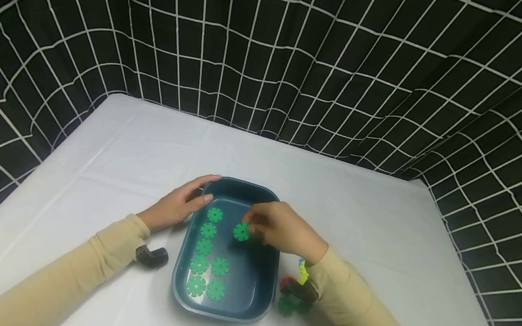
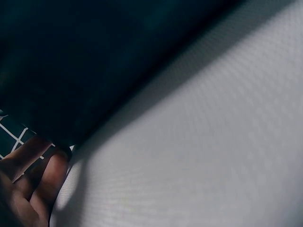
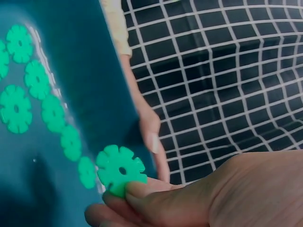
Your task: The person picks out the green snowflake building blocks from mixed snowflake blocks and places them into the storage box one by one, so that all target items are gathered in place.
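My right hand [image 1: 284, 228] is over the blue plastic tray [image 1: 242, 313], pinching a green notched disc [image 3: 118, 166] between thumb and fingers. In the head view that green disc hangs above the tray's bare middle. Two files of similar green discs [image 1: 204, 247] lie flat on the tray floor, a longer one along the left wall and a shorter one beside it near the front. My left hand [image 1: 181, 205] grips the tray's far left side, thumb over the rim and fingers along the outside. The left wrist view shows its fingers [image 2: 49, 177] close against the tray's dark outer wall.
Right of the tray, more green discs [image 1: 287, 305], a red disc [image 1: 287, 281] and a yellow piece [image 1: 303, 271] lie partly under my right wrist. A dark device [image 1: 151, 256] sits by the left cuff, another [image 1: 301, 290] by the right. A black grid curtain [image 1: 265, 49] surrounds the white-covered table [image 1: 146, 138].
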A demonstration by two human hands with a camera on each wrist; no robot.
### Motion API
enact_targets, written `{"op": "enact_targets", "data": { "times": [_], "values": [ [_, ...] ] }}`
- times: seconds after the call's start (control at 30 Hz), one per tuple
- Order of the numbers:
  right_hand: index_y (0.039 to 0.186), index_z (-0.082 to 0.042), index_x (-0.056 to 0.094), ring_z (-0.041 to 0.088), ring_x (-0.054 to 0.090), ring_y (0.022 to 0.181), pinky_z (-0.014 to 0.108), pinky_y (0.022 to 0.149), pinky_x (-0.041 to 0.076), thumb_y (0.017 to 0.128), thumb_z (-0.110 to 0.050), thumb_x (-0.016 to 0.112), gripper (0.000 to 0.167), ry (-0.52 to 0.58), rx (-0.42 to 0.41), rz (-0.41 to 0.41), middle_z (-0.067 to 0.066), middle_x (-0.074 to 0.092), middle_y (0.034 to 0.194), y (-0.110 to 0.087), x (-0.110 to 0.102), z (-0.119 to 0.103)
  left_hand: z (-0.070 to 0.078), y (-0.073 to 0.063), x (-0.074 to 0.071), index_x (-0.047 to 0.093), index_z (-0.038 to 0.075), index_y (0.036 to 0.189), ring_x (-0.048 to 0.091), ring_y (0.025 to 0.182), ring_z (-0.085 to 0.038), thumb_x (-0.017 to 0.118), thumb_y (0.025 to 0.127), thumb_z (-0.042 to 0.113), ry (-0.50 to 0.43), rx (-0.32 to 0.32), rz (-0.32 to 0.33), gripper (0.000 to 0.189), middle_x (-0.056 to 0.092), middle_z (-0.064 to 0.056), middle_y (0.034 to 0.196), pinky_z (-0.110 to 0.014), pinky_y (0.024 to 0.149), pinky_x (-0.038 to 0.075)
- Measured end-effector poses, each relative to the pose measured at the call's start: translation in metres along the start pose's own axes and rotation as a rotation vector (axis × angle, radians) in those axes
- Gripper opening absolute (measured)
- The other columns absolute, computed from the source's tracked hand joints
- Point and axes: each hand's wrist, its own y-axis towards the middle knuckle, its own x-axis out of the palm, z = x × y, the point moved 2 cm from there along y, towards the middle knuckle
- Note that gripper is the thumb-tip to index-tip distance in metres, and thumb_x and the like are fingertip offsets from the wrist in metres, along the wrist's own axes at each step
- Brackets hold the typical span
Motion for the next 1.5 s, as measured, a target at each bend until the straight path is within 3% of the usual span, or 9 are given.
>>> {"op": "enact_targets", "data": {
  "times": [0.2, 0.43, 0.93, 1.5],
  "values": [
    [0.094, -0.004, 0.071, 0.009, 0.062, 0.059, 0.022, 0.056, 0.054, 0.087, 0.002, 0.065, 0.011, -0.052, 0.038, -0.092, 0.003, 0.069, 0.076, 0.025, 0.014, -0.003, -0.002, -0.001, -0.001, 0.032, 0.039, 0.146, 0.027, 0.143, -0.028, 0.045, 0.101, 0.040, 0.004, -0.014, 0.005, 0.047, 0.032, 0.002, 0.154, -0.059, 0.113, 0.022],
    [0.089, -0.008, 0.072, 0.009, 0.056, 0.067, 0.020, 0.059, 0.050, 0.079, 0.001, 0.071, 0.013, -0.193, 0.036, -0.148, 0.000, 0.069, 0.081, 0.040, 0.033, 0.005, 0.000, -0.001, -0.001, 0.032, 0.039, 0.146, 0.027, 0.143, -0.026, 0.045, 0.101, 0.038, -0.004, -0.003, 0.006, 0.047, 0.031, 0.004, 0.155, -0.057, 0.114, 0.022],
    [0.095, -0.011, 0.071, 0.008, 0.056, 0.071, 0.019, 0.065, 0.049, 0.084, -0.009, 0.072, 0.011, -0.218, -0.048, -0.185, -0.005, 0.066, 0.081, 0.040, 0.041, 0.006, 0.001, -0.001, 0.000, 0.032, 0.036, 0.147, 0.026, 0.144, -0.026, 0.045, 0.101, 0.039, 0.022, 0.005, 0.010, 0.048, 0.030, 0.004, 0.155, -0.057, 0.114, 0.023],
    [0.092, -0.010, 0.067, 0.009, 0.055, 0.067, 0.020, 0.062, 0.048, 0.079, -0.006, 0.075, 0.016, -0.230, -0.081, -0.222, -0.002, 0.064, 0.077, 0.031, 0.042, -0.001, 0.001, -0.001, 0.000, 0.032, 0.040, 0.146, 0.025, 0.144, -0.026, 0.045, 0.101, 0.040, 0.016, -0.017, 0.005, 0.047, 0.032, 0.003, 0.154, -0.057, 0.114, 0.021]
  ]
}}
